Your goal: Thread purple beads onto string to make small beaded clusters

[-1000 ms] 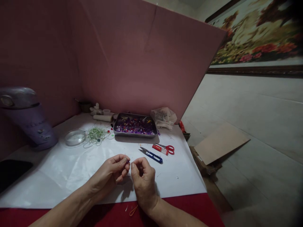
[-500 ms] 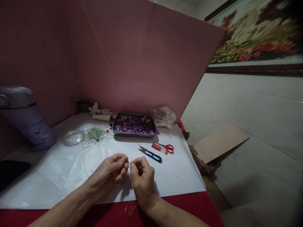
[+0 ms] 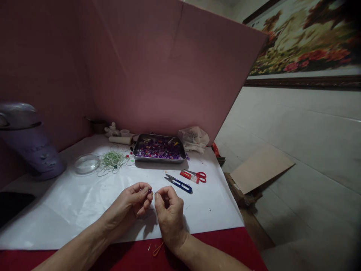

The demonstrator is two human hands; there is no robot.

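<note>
My left hand [image 3: 132, 205] pinches a small purple bead [image 3: 150, 191] between thumb and forefinger over the white sheet [image 3: 84, 210]. My right hand [image 3: 168, 212] is pinched closed right beside it, fingertips almost touching the bead; a thin thread seems to be in them, too fine to make out. Behind the hands lie blue thread snips [image 3: 179, 184] and red scissors [image 3: 196, 175]. A metal tray [image 3: 159, 158] full of purple beads stands further back.
A tangle of green cord [image 3: 113, 160] and a clear round lid [image 3: 86, 163] lie at the left. A purple appliance [image 3: 31, 141] stands at the far left, a crumpled plastic bag [image 3: 193, 138] by the tray. A pink board [image 3: 169, 71] backs the table. Cardboard [image 3: 261, 169] lies on the floor.
Both hands stay pinched together around the bead with only tiny finger shifts. The view has drifted slightly.
</note>
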